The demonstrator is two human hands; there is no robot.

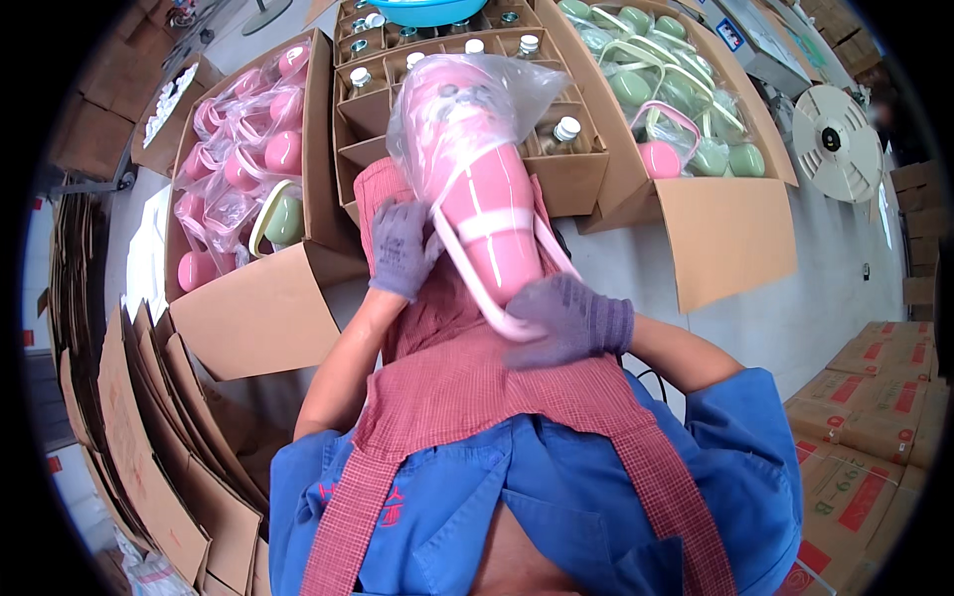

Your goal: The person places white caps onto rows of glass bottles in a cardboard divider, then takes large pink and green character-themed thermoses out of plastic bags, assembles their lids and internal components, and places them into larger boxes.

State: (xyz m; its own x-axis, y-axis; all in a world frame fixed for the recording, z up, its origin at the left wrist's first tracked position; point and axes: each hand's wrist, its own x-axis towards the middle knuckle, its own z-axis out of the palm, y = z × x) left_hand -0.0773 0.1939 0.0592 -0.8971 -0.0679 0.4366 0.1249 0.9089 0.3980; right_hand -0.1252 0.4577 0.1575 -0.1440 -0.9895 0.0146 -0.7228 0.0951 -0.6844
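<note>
A glossy pink vacuum flask [496,194] lies across my lap on the red checked apron [484,380], its near end towards me. A clear plastic bag [462,97] covers its far part, and a pale band circles its middle. The pale pink carrying handle [477,287] loops around the near end. My right hand [563,316], in a grey-purple glove and slightly blurred, grips that handle at its near bend. Beside the flask, my gloved left hand [402,249] has curled fingers close to the handle and the bag's edge; whether it pinches either is unclear.
A divided carton [566,182] ahead holds white-capped glass liners, with a blue basin [432,11] beyond. Cartons of bagged pink flasks [283,153] and green flasks [633,88] flank it. Flattened cardboard [171,462] stands at left; sealed cartons [850,417] are stacked at right.
</note>
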